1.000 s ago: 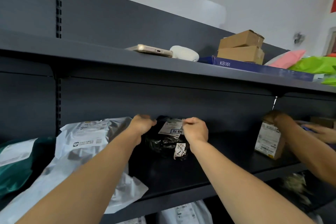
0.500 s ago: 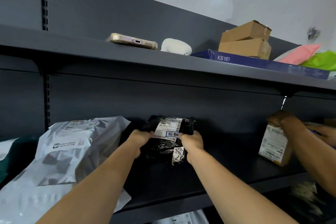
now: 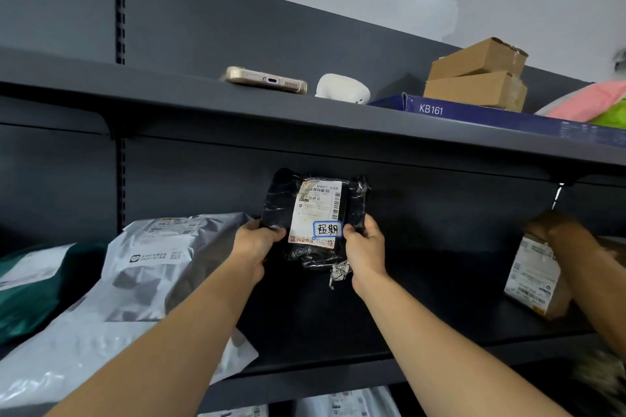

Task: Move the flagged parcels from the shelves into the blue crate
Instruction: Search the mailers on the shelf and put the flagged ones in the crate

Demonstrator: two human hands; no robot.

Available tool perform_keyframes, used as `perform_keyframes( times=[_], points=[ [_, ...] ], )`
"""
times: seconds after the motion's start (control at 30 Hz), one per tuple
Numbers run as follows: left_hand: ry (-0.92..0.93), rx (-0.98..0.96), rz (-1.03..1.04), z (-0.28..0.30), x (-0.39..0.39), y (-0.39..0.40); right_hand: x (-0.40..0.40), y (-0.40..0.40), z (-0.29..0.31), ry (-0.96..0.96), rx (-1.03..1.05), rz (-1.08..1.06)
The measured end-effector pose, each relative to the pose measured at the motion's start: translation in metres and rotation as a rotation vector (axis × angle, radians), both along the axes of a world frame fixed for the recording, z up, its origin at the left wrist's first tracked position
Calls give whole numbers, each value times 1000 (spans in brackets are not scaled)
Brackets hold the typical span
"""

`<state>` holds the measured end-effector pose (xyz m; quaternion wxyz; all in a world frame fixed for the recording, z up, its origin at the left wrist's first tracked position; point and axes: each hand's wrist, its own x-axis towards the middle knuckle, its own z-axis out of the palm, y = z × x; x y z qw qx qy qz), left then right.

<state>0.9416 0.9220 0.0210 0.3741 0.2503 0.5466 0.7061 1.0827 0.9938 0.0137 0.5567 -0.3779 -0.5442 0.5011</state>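
A small black plastic parcel (image 3: 318, 213) with a white shipping label and a blue-bordered handwritten sticker (image 3: 327, 229) is held upright in front of the middle shelf's back wall. My left hand (image 3: 255, 244) grips its lower left edge and my right hand (image 3: 364, 247) grips its lower right edge. The parcel's label faces me. The blue crate is not in view.
A grey mailer (image 3: 152, 267) and a green one (image 3: 30, 288) lie at the left on the dark shelf (image 3: 338, 369). Another person's arm (image 3: 582, 257) holds a labelled brown box (image 3: 533, 278) at the right. Above sit a phone (image 3: 267, 80), a white case (image 3: 342, 90) and cardboard boxes (image 3: 477, 78).
Both my hands took hold of the black parcel, lifted it off the shelf and turned it upright, so its label and sticker now face me.
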Motion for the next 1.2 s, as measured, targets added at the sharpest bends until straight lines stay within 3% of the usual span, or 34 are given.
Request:
perform_keyframes(
  times=[0.53, 1.2],
  points=[
    [106, 113, 234, 54, -74, -112, -88, -90, 48, 48, 62, 181],
    [108, 72, 623, 43, -178, -397, -232, -335, 52, -28, 60, 533]
  ],
)
